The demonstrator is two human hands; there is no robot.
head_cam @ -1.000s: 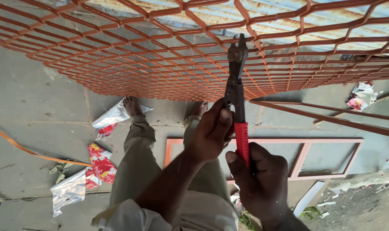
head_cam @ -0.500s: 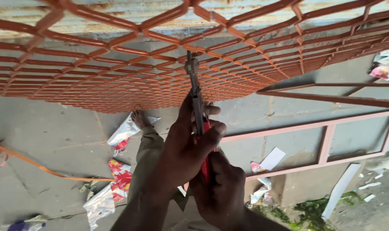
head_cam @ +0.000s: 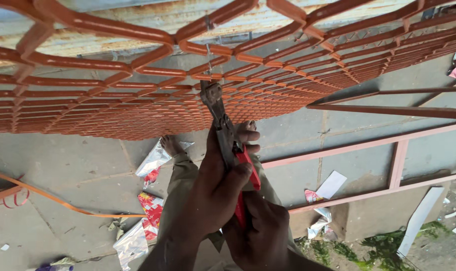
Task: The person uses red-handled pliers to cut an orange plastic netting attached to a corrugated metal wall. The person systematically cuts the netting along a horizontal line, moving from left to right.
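- Both hands grip red-handled pliers [head_cam: 227,131]: the left hand [head_cam: 219,186] is wrapped shut round the upper handles, the right hand [head_cam: 260,232] shut round the lower ends.
- The pliers point up and away; their jaws sit at a thin wire [head_cam: 208,50] that hangs on the orange-red mesh grille [head_cam: 137,95], at a joint where its strips meet.
- Since a second ago the tool has moved left along the grille and the view has closed in; half a second ago the jaws were just short of the strips, now they touch the wire joint.
- My reading: the hands have passed from placing the tool to working the wire tie with it, twisting or nipping; which one, I cannot tell.
- Below, the person's bare feet [head_cam: 170,145] stand on the concrete floor [head_cam: 62,160], among foil wrappers [head_cam: 150,165], an orange strap [head_cam: 47,198] and a flat-lying metal frame [head_cam: 398,160] to the right.
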